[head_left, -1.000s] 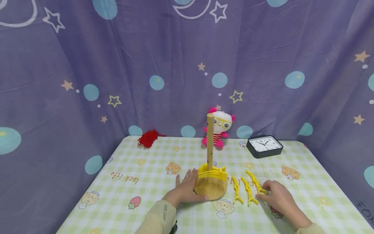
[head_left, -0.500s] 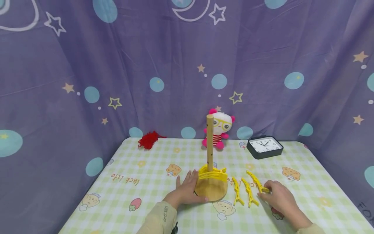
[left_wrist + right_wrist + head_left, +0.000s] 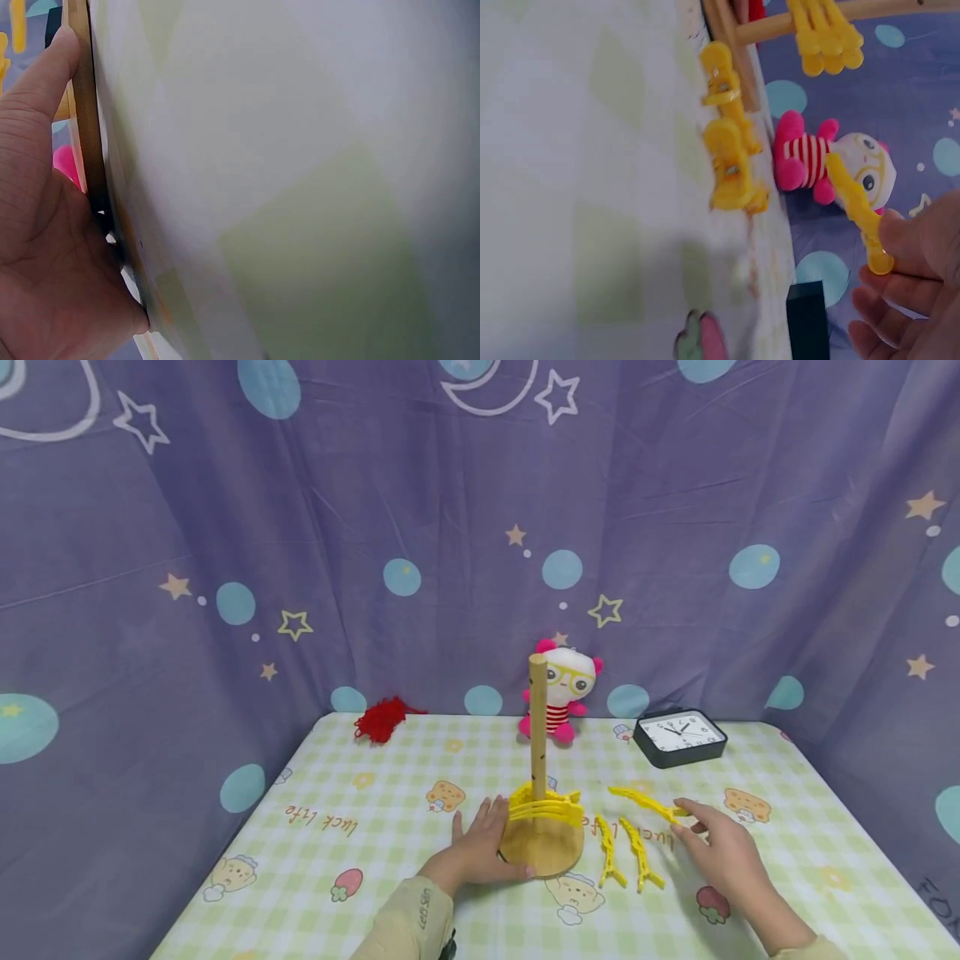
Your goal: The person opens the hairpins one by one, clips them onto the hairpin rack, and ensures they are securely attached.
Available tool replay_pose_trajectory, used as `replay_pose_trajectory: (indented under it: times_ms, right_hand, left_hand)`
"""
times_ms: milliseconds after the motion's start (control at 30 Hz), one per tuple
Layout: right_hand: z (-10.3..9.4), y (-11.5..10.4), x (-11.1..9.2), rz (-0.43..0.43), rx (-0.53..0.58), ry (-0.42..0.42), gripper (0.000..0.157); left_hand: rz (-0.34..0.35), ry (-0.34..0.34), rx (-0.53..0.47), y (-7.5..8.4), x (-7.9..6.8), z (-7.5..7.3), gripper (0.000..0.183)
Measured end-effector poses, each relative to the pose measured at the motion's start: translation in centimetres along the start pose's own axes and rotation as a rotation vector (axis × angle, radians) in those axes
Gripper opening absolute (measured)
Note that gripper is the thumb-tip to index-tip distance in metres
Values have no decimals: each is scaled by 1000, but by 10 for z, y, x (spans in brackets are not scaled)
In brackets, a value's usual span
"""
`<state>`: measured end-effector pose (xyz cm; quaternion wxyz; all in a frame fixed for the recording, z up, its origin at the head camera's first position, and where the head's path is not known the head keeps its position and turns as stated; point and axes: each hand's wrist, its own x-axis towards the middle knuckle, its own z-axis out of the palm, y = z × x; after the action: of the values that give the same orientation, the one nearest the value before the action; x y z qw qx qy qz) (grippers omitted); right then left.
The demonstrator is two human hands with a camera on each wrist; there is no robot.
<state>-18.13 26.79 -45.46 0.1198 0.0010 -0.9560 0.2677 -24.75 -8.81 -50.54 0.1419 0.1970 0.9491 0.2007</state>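
A wooden stand with an upright post (image 3: 538, 727) and a round base (image 3: 551, 852) stands mid-table. Several yellow hair clips (image 3: 546, 811) sit low around the post. My left hand (image 3: 476, 852) rests against the base's left side, fingers straight, with the thumb (image 3: 64, 56) along its edge in the left wrist view. My right hand (image 3: 716, 843) pinches one yellow alligator hair clip (image 3: 645, 802) by its end, raised off the cloth. In the right wrist view that clip (image 3: 855, 202) slants from the thumb and index finger. Two more clips (image 3: 609, 852) lie between stand and right hand.
Behind the stand sits a pink and white panda plush (image 3: 562, 693). A black-framed clock (image 3: 680, 737) lies at the back right, and a red tangle of yarn (image 3: 384, 720) at the back left. A purple curtain (image 3: 450, 510) hangs beyond the checked tablecloth (image 3: 420, 910).
My right hand has lifted the rightmost hair clip off the cloth and turned it closer to level, moving up slightly. My left hand and the stand have stayed put.
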Motion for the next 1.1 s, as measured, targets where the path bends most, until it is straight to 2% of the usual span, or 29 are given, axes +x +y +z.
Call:
replay_pose_trajectory:
  times_ms: [300,533,600,700,933,1100]
  right_hand:
    - [-8,-25,1,-90,15,140,40]
    - [-6,-46,3,-205,48,340,34]
    - [-3,-51,5,-227,58,371,33]
    - [3,-58,8,-232,66,360,32]
    - [20,-81,18,-205,80,236,26]
    - [34,-96,24,-271,82,224,25]
  left_hand:
    - [-4,-5,-4,1,0,-1,123]
    - [-5,-4,-10,0,0,0,123]
    - [-3,-5,-11,0,0,0,123]
    - [-2,-6,-15,-1,0,0,123]
    - [-1,-10,-26,0,-1,-1,124]
    - [4,-17,-28,3,-5,-5,124]
